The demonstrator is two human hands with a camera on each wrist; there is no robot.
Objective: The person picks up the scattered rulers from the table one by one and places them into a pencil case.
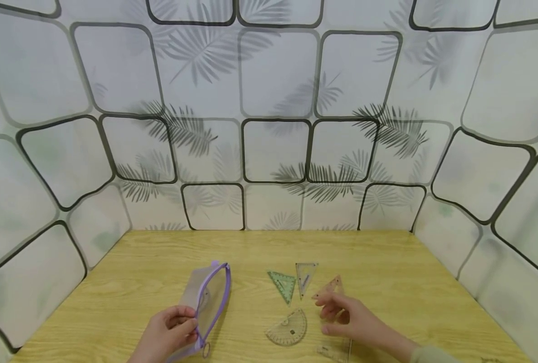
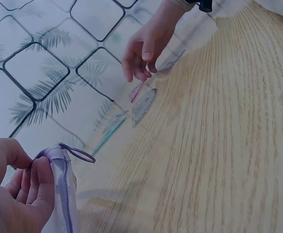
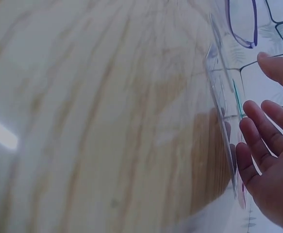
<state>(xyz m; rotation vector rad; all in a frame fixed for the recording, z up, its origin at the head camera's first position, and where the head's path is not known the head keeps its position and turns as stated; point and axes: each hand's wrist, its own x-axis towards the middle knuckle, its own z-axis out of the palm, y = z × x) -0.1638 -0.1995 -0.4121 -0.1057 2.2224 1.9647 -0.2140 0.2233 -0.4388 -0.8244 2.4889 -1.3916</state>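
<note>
Pale wood-grain table [image 1: 387, 262]: left hand [image 1: 166, 335] pinches a translucent mesh pouch [image 1: 207, 297] with purple zipper; right hand [image 1: 350, 320], fingers loosely spread and empty, hovers over a pink plastic triangle [image 1: 330, 287] beside a clear protractor [image 1: 289, 328].

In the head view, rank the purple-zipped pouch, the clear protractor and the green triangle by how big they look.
1. Pouch, held by the left hand.
2. Protractor.
3. Green triangle, though it lies farther from the camera, so this ranking is unsure.

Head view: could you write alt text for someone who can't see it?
A left hand grips a purple-zipped pouch on a wooden table, while the right hand reaches over a pink set square. Green and clear set squares and a protractor lie between.
</note>
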